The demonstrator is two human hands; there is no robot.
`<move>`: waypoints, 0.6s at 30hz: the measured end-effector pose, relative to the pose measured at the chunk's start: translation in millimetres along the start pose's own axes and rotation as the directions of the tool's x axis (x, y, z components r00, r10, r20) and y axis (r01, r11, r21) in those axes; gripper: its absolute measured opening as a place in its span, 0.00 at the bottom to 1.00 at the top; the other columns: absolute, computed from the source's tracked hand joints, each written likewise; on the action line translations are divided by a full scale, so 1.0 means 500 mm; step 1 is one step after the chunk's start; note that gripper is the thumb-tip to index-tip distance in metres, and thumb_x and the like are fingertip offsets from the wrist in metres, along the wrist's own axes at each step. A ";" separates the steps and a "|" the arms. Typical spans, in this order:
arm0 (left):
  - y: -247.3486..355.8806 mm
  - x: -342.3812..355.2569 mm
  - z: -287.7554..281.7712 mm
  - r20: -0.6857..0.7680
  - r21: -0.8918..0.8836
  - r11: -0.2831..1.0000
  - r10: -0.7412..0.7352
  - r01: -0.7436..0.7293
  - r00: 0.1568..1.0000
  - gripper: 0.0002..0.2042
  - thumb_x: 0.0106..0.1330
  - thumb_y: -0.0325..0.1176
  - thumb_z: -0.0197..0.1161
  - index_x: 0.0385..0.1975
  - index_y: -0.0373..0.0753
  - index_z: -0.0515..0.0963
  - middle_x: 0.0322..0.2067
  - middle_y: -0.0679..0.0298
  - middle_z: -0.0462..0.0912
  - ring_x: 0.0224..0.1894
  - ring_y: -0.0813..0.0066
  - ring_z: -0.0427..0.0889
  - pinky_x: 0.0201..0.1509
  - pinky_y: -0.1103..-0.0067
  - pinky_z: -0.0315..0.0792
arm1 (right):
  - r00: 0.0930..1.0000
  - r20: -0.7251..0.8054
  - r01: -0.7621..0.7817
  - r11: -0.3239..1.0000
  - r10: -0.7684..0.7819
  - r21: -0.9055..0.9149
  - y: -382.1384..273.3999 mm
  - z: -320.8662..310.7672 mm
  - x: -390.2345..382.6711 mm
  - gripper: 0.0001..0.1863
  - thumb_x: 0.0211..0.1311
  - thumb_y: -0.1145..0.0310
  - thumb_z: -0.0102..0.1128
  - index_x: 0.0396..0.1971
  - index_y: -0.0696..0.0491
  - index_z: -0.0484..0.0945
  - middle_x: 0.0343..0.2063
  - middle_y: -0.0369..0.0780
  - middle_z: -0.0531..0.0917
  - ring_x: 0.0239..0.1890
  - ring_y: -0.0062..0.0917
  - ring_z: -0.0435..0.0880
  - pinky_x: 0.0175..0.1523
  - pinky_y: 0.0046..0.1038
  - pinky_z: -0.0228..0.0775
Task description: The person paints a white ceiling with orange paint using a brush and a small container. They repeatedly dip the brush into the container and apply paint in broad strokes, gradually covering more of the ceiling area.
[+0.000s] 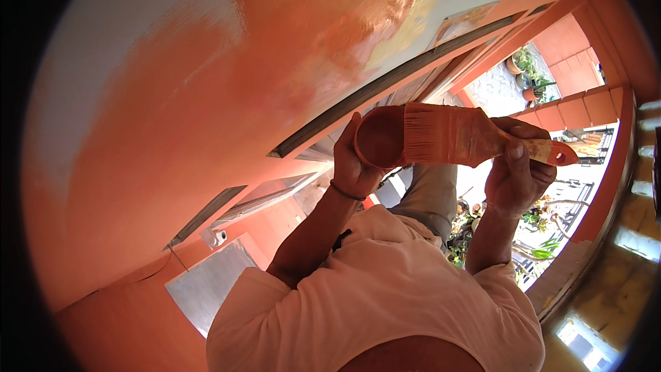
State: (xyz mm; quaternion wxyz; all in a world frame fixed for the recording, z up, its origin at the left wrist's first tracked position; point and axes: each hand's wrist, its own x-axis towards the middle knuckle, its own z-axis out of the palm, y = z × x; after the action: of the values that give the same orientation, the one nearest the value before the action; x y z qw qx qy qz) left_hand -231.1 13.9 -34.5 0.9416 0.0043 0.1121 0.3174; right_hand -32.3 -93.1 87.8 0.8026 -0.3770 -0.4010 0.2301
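My left hand (pixel 353 165) is wrapped round a small round paint container (pixel 379 139), coated orange-red inside, and holds it up before my chest. A dark band circles that wrist. In my right hand (pixel 518 172) is a wide paintbrush (pixel 451 136), gripped at its handle with the thumb along it. Orange paint covers the bristles, the ferrule and part of the wooden handle. The brush lies level, its bristle tips at the container's right side. Whether they touch the rim or reach inside, I cannot tell.
A large surface (pixel 206 89) overhead has fresh orange paint over white and some yellow patches. Wooden strips (pixel 385 86) run below it. A white security camera (pixel 214 238) and a grey panel (pixel 210 282) are at lower left. Potted plants (pixel 527 72) and a railing stand at right.
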 end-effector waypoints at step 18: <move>-0.030 0.023 -0.011 0.067 -0.039 0.990 0.137 -0.134 0.988 0.25 0.82 0.52 0.53 0.57 0.33 0.79 0.54 0.53 0.87 0.57 0.61 0.86 0.68 0.64 0.78 | 0.925 0.381 0.211 0.841 -0.006 -0.498 -0.030 0.049 -0.035 0.16 0.59 0.82 0.75 0.46 0.60 0.82 0.41 0.51 0.89 0.42 0.34 0.91 0.44 0.32 0.84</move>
State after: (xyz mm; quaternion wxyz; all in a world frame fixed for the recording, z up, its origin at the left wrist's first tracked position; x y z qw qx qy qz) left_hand -214.3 8.5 -43.2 0.9211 0.0066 0.0734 0.3823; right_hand -61.2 -104.0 101.0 0.5902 -0.5107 -0.6116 0.1297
